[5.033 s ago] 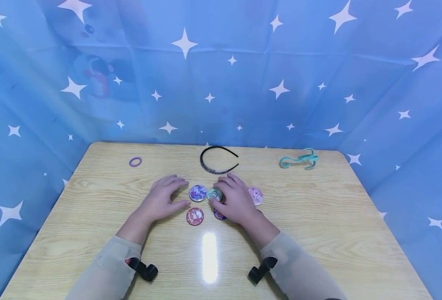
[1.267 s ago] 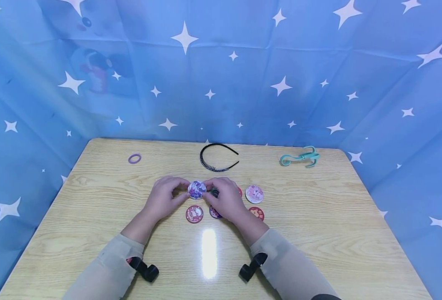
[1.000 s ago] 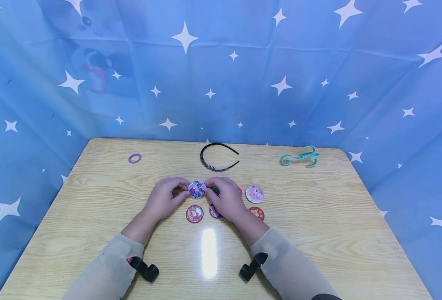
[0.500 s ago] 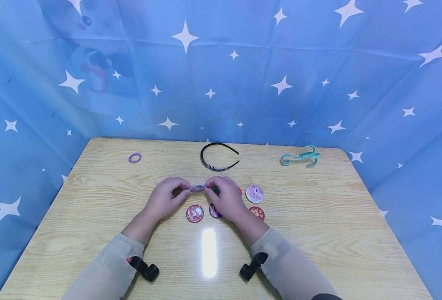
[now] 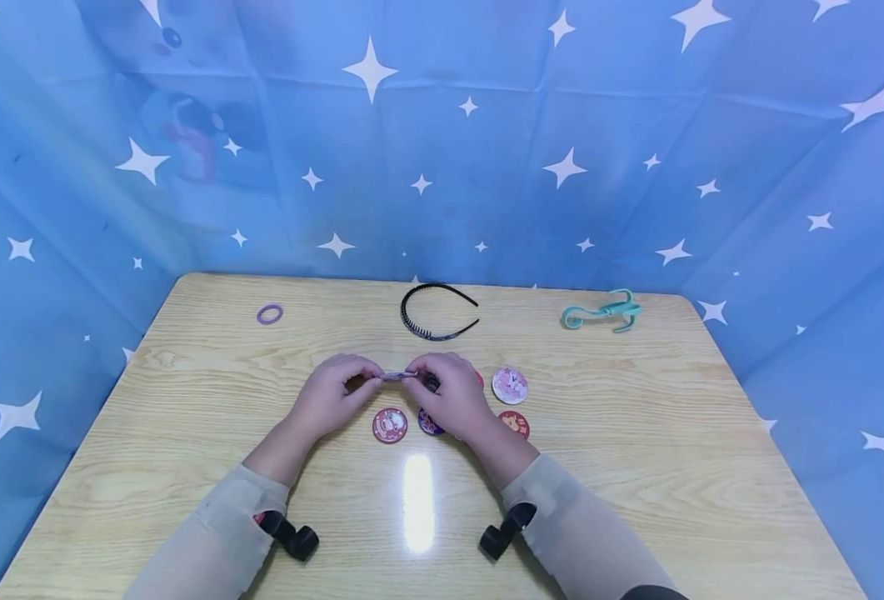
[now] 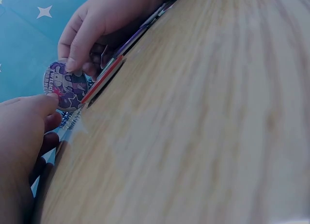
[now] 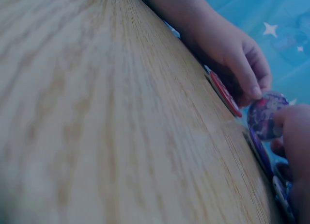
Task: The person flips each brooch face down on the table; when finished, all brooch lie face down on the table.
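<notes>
Both hands pinch one round purple-and-white button badge (image 5: 396,377) (image 6: 67,86) (image 7: 265,118) at its two sides. From the head view it stands nearly edge-on; its printed cartoon face shows in both wrist views. My left hand (image 5: 335,393) grips the left rim between thumb and fingers. The right hand (image 5: 454,398) has the opposite rim and partly covers a dark badge (image 5: 432,382) beneath it. Close by on the table lie a pinkish-red badge (image 5: 390,425) and a purple badge (image 5: 430,422), the latter partly hidden by the right hand.
Right of the right hand lie a pink badge (image 5: 510,386), an orange-red badge (image 5: 514,422) and a mostly hidden red one (image 5: 480,380). Farther back on the wooden table (image 5: 621,500) are a purple ring (image 5: 269,314), a black toothed headband (image 5: 419,327) and a teal claw-shaped clip (image 5: 614,310).
The right hand has left the teal badge and both hands have taken hold of the purple-and-white badge. It has since tilted from face-showing to nearly edge-on in the head view.
</notes>
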Available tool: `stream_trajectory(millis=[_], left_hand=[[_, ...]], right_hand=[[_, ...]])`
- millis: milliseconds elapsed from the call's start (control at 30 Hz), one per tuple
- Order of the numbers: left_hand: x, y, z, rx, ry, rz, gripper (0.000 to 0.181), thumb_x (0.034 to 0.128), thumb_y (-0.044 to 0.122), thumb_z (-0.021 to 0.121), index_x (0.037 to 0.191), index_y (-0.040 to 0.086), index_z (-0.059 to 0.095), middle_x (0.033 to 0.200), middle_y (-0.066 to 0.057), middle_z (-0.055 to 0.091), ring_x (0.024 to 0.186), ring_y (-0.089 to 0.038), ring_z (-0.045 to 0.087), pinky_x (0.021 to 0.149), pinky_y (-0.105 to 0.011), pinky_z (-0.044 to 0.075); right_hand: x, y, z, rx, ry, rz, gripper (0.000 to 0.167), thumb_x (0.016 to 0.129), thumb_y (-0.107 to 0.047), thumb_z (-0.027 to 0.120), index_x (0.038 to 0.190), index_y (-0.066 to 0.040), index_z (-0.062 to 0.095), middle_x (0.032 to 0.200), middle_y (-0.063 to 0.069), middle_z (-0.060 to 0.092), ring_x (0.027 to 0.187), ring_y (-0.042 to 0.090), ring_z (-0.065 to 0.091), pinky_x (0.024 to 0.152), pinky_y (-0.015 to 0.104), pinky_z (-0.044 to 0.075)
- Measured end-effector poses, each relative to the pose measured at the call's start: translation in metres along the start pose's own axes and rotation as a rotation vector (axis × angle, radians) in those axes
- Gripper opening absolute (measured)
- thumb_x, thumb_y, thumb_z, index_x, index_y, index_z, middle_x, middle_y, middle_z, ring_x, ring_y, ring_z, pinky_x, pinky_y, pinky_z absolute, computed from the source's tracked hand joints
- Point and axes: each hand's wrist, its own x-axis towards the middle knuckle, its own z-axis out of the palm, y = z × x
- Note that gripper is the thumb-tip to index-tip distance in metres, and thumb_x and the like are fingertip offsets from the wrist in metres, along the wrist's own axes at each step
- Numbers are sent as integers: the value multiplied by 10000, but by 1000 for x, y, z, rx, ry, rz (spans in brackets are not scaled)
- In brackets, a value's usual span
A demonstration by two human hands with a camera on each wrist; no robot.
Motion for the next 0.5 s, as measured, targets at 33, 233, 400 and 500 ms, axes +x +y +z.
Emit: stream_trajectory(millis=[33,233,400,500], left_hand=[[0,0,0,0,-2,0,81,974,134,798,1046,169,804,998,51,746,863,-144,599,766,-371,505],[0,-2,0,-10,-4,0,96,968,122,802,1056,159,805,1010,44,751,879,-144,612,774,-375,517],[0,-4,1,-18,-2,1,107,960,123,810,1060,160,804,1026,45,753,897,-136,623,782,-369,525],[0,-4,2,-21,-7,-2,110,958,140,818,1062,169,802,1013,61,738,881,-133,608,767,-353,522]], right_hand=[[0,0,0,5,1,-7,87,991,-276,783,1058,-224,765,925,-150,710,940,125,614,936,418,467],[0,1,0,22,4,-29,136,997,-340,773,1065,-223,787,983,-142,750,990,121,646,948,421,481],[0,1,0,13,1,-14,183,1035,-385,708,1086,-233,797,1046,-135,766,1056,126,659,990,426,481],[0,1,-1,-3,-15,-3,180,1041,-383,700,1086,-239,797,1054,-130,766,1063,124,654,986,413,478]])
